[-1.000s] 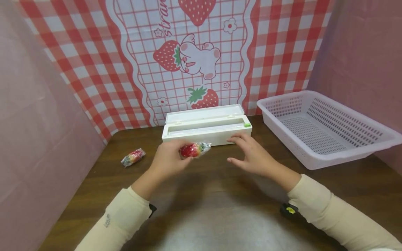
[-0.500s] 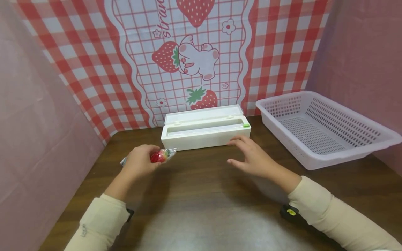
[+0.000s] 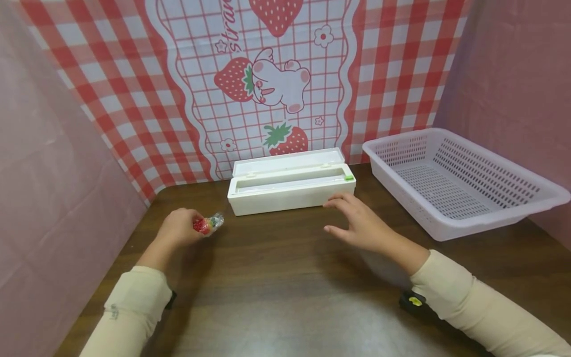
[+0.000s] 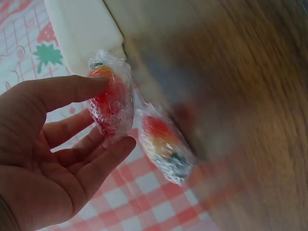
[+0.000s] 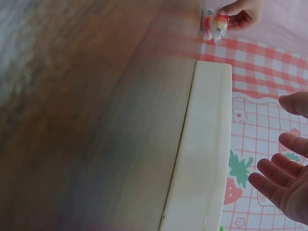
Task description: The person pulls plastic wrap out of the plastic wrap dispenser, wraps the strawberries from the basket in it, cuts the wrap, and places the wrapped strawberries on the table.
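My left hand is at the left of the table. Its thumb and fingers pinch a film-wrapped strawberry-like piece, red blending into yellow with a green end. A second film-wrapped piece, coloured alike, lies on the wood just beside it in the left wrist view. In the head view my hand hides that second piece. My right hand hovers by the front right corner of a long white box, fingers relaxed and spread, holding nothing. The box's lid is tipped back, leaving a long slot exposed.
A white perforated plastic basket stands at the right. A small green tab sits at the slot's right end. Checked strawberry-print cloth hangs behind the brown wooden table, and pink cloth lines both sides.
My left hand has carried the wrapped piece leftward from in front of the white box to where the second piece lies. My right hand has stayed almost still.
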The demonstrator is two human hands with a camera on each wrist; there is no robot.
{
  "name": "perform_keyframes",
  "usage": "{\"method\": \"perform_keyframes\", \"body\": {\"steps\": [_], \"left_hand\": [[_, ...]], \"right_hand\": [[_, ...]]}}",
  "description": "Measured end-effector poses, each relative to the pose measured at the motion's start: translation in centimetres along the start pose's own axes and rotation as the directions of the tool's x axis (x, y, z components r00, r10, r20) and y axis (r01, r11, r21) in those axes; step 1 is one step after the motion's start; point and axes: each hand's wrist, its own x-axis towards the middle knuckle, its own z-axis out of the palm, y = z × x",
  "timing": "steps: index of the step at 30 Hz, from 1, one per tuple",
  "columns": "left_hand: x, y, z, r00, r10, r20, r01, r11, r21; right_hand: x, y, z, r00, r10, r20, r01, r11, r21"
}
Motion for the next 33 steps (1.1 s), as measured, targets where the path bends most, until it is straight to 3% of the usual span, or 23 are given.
{"method": "perform_keyframes", "body": {"steps": [4, 15, 23, 30, 33], "left_hand": [[0.2, -1.2, 0.0, 1.000, -0.019, 0.017, 0.018, 1.000, 0.007], [0.0, -3.0, 0.6, 0.999, 0.012, 0.038, -0.014, 0.999, 0.037], [0.0, -3.1, 0.9, 0.994, -0.062, 0.092, 0.059, 0.998, 0.030], [-0.2, -2.7, 0.5, 0.996, -0.058, 0.061, 0.055, 0.997, 0.055], [-0.7, -1.6, 0.4, 0.998, -0.057, -0.004, 0.057, 0.997, 0.056]], "right_hand": [[0.0, 0.0, 0.1, 1.000, -0.015, -0.003, 0.015, 1.000, 0.004], [-0.1, 0.1, 0.1, 1.000, -0.019, 0.000, 0.019, 1.000, 0.005], [-0.3, 0.1, 0.0, 1.000, -0.015, 0.007, 0.015, 1.000, 0.003], [0.0, 0.1, -0.1, 1.000, -0.023, -0.005, 0.023, 1.000, -0.006], [0.0, 0.0, -0.1, 1.000, -0.025, -0.004, 0.025, 1.000, -0.019]]}}
